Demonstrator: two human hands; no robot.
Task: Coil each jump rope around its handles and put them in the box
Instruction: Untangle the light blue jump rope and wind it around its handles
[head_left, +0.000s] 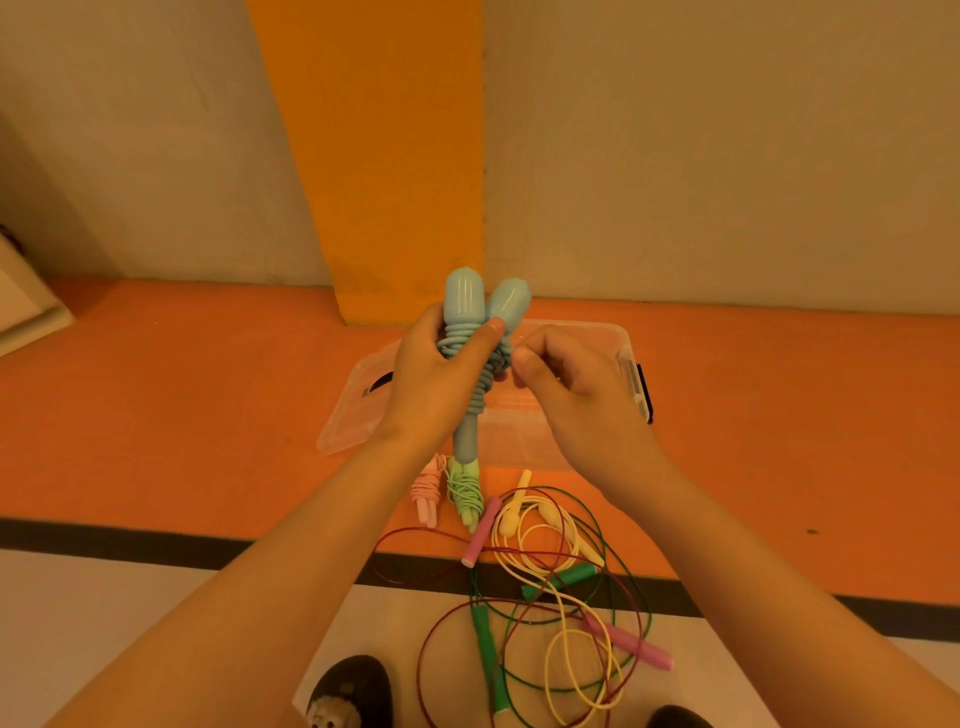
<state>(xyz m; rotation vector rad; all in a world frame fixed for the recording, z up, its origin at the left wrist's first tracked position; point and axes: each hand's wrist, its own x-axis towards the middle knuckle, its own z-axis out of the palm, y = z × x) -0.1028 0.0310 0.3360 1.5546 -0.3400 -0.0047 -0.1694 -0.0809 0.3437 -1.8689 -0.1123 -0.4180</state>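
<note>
Left hand (441, 369) grips the blue jump rope (462, 301) round both handles, held upright above the clear box (343, 421); bulbous handle ends point to the far side, blue cord wound in turns round the shafts.

Right hand (566, 384) sits just right of the coil, fingers curled, thumb tip beside the cord; actual pinch on the cord hidden, so its grip cannot be told.

Box lies on the orange floor strip (182, 415), beneath both hands.

Just near of the box: pink coiled rope (428, 488) and light-green coiled rope (464, 493), side by side.

Nearer still, a loose tangle: yellow rope (524, 525), pink-handled rope (480, 535) with dark red cord, green-handled rope (483, 644) with green cord; cords overlap one another.
</note>
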